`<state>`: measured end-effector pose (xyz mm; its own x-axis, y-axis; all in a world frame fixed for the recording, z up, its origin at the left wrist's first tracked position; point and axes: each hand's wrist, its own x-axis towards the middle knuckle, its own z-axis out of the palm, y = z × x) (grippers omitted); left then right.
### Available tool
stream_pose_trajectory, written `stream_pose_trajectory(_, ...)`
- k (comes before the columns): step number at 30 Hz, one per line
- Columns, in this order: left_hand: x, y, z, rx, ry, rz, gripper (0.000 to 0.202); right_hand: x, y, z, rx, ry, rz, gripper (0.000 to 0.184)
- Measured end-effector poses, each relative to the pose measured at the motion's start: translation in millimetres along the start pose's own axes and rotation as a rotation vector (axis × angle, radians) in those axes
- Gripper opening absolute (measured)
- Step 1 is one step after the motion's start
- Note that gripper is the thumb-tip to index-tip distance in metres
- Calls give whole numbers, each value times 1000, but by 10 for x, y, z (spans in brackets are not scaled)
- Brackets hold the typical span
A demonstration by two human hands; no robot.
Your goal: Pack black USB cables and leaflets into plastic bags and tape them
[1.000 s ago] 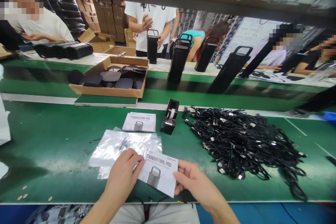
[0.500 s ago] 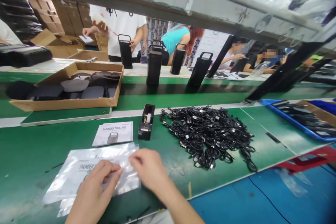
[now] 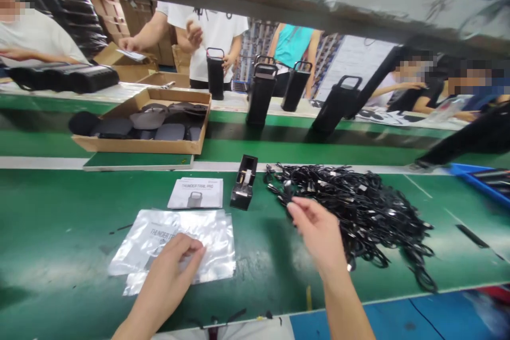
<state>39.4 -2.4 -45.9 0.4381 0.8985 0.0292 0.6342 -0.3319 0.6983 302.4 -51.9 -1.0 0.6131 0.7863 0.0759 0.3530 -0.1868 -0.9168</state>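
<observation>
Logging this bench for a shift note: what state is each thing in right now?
Left hand: fingers flat on the clear bag.
Clear bag: lying flat, a booklet inside.
Right hand: reaching the cable pile's near edge, fingertips pinched.
Cable pile: loose and tangled.
Spare booklet: flat, cover up.
Tape dispenser: upright.
Cardboard tray: open, holding dark pads.

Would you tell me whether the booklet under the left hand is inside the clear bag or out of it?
Inside: the booklet's title shows through the clear bag film.
</observation>
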Motion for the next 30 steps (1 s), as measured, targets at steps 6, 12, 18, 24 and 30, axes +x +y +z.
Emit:
stream_pose_trajectory(6, -6, 26, -8, -219, 40, -61, 24, -651, -65, 726, 6, -611, 7, 18)
stream_pose_trajectory(12, -48, 60, -71, -356, 65, -78, 26, -598, -175, 736, -438, -635, -343, 19)
stream_pose_trajectory(18, -129, 187, -34, -326, 23, 26, 18, -607, -391, 925, -484, -553, -338, 17)
stream_pose_trajectory(24, -48, 268, -227, -381, 179, -26, 23, -591, -496, 921, 19, -964, -21, 40)
stream_pose_trajectory(30, 29, 357, -559, -504, 329, -36, 25, -336, -1018, 794, -59, -1013, -399, 15)
